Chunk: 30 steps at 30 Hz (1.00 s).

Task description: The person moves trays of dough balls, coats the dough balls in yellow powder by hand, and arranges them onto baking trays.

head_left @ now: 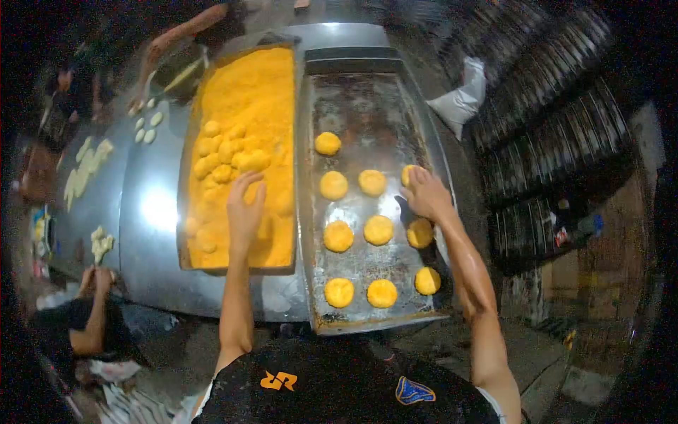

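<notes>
My left hand [246, 203] is over a tray of yellow crumbs [247, 81], its fingers apart beside a heap of crumb-coated dough balls [220, 154]. Whether the fingertips touch the closest ball cannot be made out. On the dark metal baking tray [357, 99] to the right, flattened yellow dough rounds [372, 182] lie in rows. There my right hand [428, 194] has its fingers curled on a dough ball [407, 173] at the right end of a row, partly covering it.
Pale dough pieces [88, 169] and small white dough balls [149, 127] lie on the steel table [152, 244] at left. Another person's hands [97, 277] hold dough there; a further person's arm [180, 32] reaches in at the back. A white sack [462, 99] and stacked trays [544, 120] stand right.
</notes>
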Tool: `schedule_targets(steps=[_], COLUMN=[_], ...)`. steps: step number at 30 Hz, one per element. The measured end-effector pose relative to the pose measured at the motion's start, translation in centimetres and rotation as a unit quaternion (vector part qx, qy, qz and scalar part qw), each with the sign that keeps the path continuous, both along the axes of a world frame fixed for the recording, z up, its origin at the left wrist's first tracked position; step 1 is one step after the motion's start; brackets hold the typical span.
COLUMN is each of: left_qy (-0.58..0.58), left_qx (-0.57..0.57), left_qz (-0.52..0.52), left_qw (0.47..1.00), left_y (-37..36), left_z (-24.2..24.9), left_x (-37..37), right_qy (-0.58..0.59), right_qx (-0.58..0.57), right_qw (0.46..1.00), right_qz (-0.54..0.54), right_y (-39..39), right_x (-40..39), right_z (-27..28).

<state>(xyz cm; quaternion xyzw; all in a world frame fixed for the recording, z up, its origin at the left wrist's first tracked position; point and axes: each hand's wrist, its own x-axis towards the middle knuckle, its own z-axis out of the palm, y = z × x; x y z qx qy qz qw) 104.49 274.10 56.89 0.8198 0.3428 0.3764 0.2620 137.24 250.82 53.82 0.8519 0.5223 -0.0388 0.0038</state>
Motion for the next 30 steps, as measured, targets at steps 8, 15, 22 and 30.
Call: schedule_targets(steps=[8, 15, 22, 30], left_qy=[-0.046, 0.008, 0.158, 0.054], left_qx=[-0.092, 0.012, -0.122, -0.153], left_qz=[0.068, 0.106, 0.217, 0.119], left_qw=[0.992, 0.994, 0.956, 0.98], left_y=[-2.4, 6.2, 13.1, 12.8], left_z=[-2.4, -4.8, -5.7, -4.6], left_x=[-8.1, -12.7, -7.7, -4.2], right_qy=[0.099, 0.05, 0.106, 0.758], right_qx=[0.133, 0.036, 0.1, 0.224], right_qw=[0.967, 0.996, 0.966, 0.588], right_qz=[0.195, 0.069, 0.213, -0.17], right_y=[18.5, 24.9, 29.8, 20.5], right_x=[-4.2, -13.7, -19.7, -15.8], right_z=[-5.5, 4.8, -1.4, 5.4])
